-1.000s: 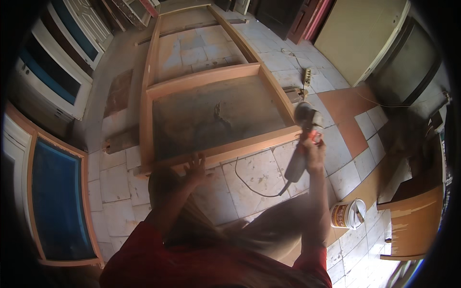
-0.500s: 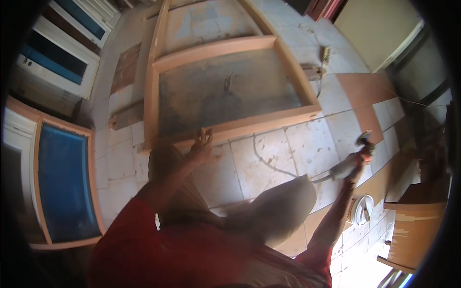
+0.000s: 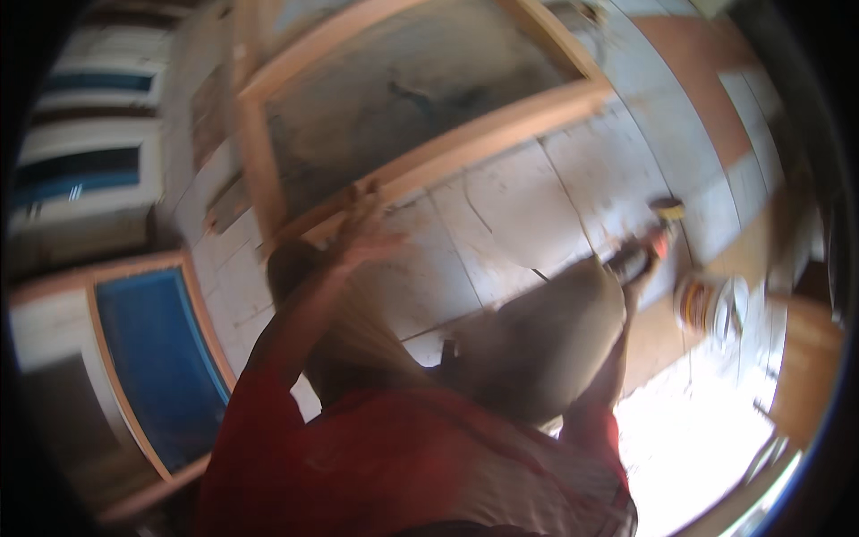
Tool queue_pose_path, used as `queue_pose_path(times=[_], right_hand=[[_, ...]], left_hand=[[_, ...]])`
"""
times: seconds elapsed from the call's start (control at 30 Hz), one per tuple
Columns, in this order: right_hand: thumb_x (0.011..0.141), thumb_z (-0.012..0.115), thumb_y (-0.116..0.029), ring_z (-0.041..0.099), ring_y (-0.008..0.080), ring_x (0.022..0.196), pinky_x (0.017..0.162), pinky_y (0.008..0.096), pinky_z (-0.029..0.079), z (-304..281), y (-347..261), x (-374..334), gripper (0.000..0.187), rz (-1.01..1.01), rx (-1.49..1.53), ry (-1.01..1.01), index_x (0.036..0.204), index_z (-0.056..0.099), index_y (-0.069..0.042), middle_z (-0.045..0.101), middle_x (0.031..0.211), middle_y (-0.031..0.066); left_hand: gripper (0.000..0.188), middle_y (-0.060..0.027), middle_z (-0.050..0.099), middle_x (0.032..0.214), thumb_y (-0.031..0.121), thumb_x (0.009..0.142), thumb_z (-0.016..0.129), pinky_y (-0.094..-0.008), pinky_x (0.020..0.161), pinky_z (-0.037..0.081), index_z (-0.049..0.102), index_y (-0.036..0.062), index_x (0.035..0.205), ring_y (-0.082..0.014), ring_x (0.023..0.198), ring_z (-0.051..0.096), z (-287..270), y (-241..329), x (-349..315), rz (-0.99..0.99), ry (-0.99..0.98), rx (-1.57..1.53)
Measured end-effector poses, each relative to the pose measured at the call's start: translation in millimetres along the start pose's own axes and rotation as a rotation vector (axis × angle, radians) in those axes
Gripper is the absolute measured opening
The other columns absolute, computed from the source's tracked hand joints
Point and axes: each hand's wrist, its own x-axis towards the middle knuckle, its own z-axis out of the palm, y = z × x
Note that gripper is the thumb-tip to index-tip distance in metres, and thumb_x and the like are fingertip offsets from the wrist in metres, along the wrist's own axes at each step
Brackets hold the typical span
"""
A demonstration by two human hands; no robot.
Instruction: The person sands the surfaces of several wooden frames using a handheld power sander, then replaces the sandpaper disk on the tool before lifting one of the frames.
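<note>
My right hand (image 3: 650, 258) is closed round the body of an angle grinder (image 3: 633, 259), beyond my raised right knee. The tool has a grey and red body, and its round yellowish disc (image 3: 667, 208) points away from me. My left hand (image 3: 362, 224) is blurred, with its fingers apart and nothing visible in them. It reaches over my left knee to the near rail of a wooden frame (image 3: 465, 139) lying on the floor. Whether the fingertips touch the rail I cannot tell. A dusty grey panel (image 3: 403, 103) shows inside the frame.
White floor tiles (image 3: 528, 215) lie between me and the frame. A white bucket (image 3: 711, 309) stands to the right, near a brown wooden piece (image 3: 810, 358). On the left are a wood-framed blue panel (image 3: 165, 353) and white-framed panels (image 3: 98, 170).
The whole view has turned and shifted. The grinder has come closer to my right knee, still in my right hand. My left hand stays by the frame's near rail.
</note>
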Motion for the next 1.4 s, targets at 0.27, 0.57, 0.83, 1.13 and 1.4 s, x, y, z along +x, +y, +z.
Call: queue_pose_path(times=[0.27, 0.57, 0.83, 1.13, 1.4], right_hand=[[0.08, 0.068, -0.05, 0.066, 0.0262, 0.068, 0.062, 0.0369, 0.057, -72.3, 26.8, 20.7, 0.072, 0.267, 0.259, -0.078, 0.116, 0.055, 0.011, 0.067, 0.085, 0.0154], [0.088, 0.061, -0.05, 0.06, 0.0239, 0.058, 0.054, 0.0336, 0.054, -89.6, 39.9, 20.7, 0.068, 0.195, 0.161, -0.089, 0.117, 0.055, 0.011, 0.066, 0.082, 0.0131], [0.093, 0.056, -0.053, 0.063, 0.0219, 0.066, 0.056, 0.0312, 0.054, -73.4, 31.7, 10.5, 0.064, 0.118, -0.103, -0.048, 0.116, 0.058, 0.007, 0.067, 0.089, 0.0134], [0.094, 0.056, -0.052, 0.063, 0.0219, 0.069, 0.058, 0.0314, 0.054, -26.8, 26.8, -22.7, 0.062, 0.051, -0.181, -0.013, 0.116, 0.059, 0.006, 0.066, 0.091, 0.0134], [0.095, 0.055, -0.051, 0.063, 0.022, 0.071, 0.059, 0.0316, 0.053, 37.7, 32.9, -64.0, 0.061, -0.031, -0.34, 0.014, 0.116, 0.059, 0.005, 0.066, 0.093, 0.0134]], left_hand=[[0.121, -0.0377, 0.008, 0.156, 0.055, 0.074, 0.077, -0.0519, 0.115, 0.031, 0.005, 0.0043, 0.157, -0.0534, 0.145, 0.012, -48.3, 55.1, 6.8, -0.2, -0.172, 0.174], [0.118, -0.0391, 0.011, 0.155, 0.056, 0.075, 0.076, -0.0527, 0.115, 0.031, 0.008, 0.0047, 0.157, -0.0559, 0.143, 0.015, -50.0, 49.0, 6.9, -0.161, -0.132, 0.144], [0.12, -0.04, 0.011, 0.154, 0.056, 0.075, 0.077, -0.0527, 0.115, 0.031, 0.007, 0.0043, 0.157, -0.0567, 0.143, 0.016, -40.4, 45.7, 2.0, -0.188, -0.082, 0.088], [0.119, -0.0409, 0.012, 0.153, 0.053, 0.076, 0.078, -0.0565, 0.114, 0.031, 0.006, 0.0008, 0.156, -0.0607, 0.14, 0.016, -47.5, 49.8, 3.6, -0.171, -0.12, 0.172], [0.115, -0.0396, 0.013, 0.154, 0.053, 0.077, 0.075, -0.0561, 0.116, 0.028, 0.01, -0.0012, 0.155, -0.0605, 0.141, 0.014, -58.5, 58.4, 1.4, -0.132, -0.167, 0.239]])
